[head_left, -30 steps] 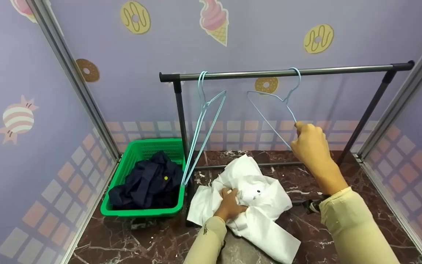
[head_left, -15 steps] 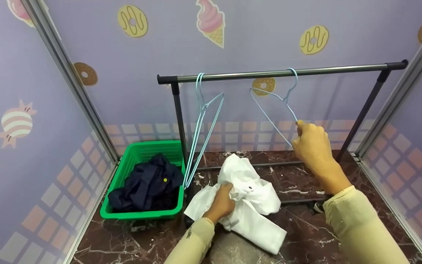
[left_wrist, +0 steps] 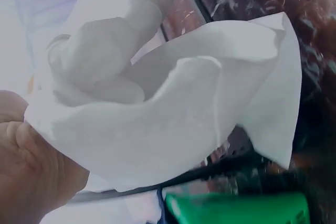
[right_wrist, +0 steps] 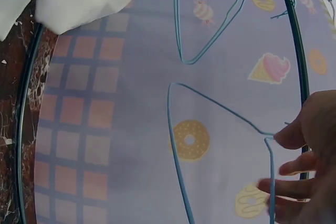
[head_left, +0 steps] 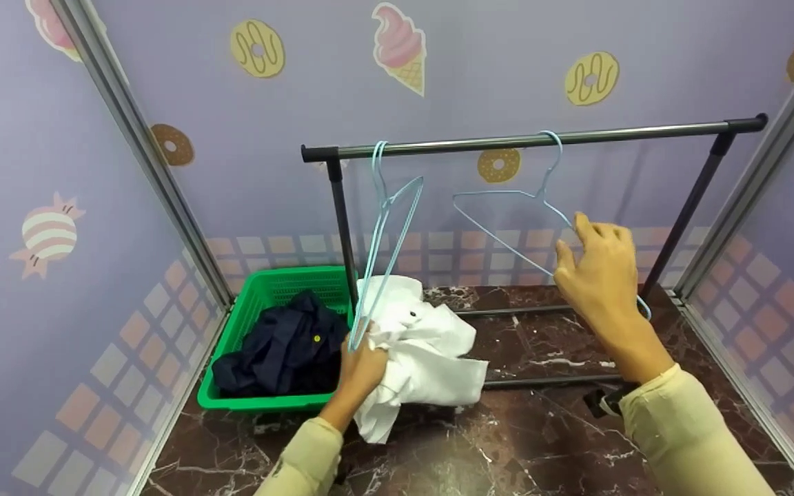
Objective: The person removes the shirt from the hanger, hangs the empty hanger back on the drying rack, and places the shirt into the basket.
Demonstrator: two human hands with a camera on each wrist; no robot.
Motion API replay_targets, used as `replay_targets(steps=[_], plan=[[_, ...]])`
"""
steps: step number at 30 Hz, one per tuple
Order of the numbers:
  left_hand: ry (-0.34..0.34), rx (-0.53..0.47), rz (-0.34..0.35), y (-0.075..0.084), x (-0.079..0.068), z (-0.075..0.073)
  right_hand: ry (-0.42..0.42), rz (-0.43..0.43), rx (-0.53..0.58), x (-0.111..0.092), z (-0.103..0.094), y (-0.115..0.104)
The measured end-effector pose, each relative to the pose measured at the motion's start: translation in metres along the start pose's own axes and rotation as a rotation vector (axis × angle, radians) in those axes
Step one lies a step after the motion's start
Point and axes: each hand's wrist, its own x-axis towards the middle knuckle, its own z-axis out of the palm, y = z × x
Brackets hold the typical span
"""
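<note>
My left hand [head_left: 362, 368] grips a bunched white garment [head_left: 431, 348] with a small dark dot on it, beside the green basket. Two light-blue hangers [head_left: 397, 251] hang together in front of that hand and overlap it in the head view. The left wrist view shows the white cloth [left_wrist: 142, 135] draping from the fingers in loose folds. On the right, a single blue hanger [head_left: 500, 242] hangs from the rail. My right hand [head_left: 600, 275] is at its right side, thumb and fingers spread apart. In the right wrist view, the fingers [right_wrist: 286, 187] are right at this hanger's wire.
A dark metal rail [head_left: 452, 146] spans the back on two posts, with lower bars near the floor. The green basket [head_left: 273, 401] at left holds a navy garment [head_left: 283, 344] with a yellow button. Patterned walls enclose the dark marbled floor [head_left: 507, 441].
My left hand has lifted the white garment off the floor and moved it left to the basket. My right fingers have let go of the single hanger, which now hangs more level.
</note>
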Motion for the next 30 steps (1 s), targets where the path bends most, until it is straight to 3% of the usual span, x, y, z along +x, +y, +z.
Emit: replay_targets(steps=[5, 10, 14, 20, 24, 30], plan=[[0.082, -0.048, 0.045, -0.002, 0.0, -0.029, 0.173, -0.182, 0.105, -0.007, 0.002, -0.002], [0.106, -0.025, 0.073, -0.004, 0.002, -0.058, 0.234, -0.349, 0.172, -0.017, 0.006, -0.006], [0.11, -0.008, 0.037, -0.004, 0.008, -0.086, 0.226, -0.411, 0.2, -0.026, 0.008, -0.005], [0.174, -0.005, -0.047, -0.009, 0.021, -0.126, 0.119, -0.488, 0.154, -0.042, 0.017, 0.009], [0.217, -0.05, -0.089, -0.01, 0.029, -0.144, 0.046, -0.544, 0.105, -0.053, 0.024, 0.02], [0.335, -0.079, -0.109, -0.009, 0.04, -0.164, 0.023, -0.571, 0.103, -0.064, 0.031, 0.033]])
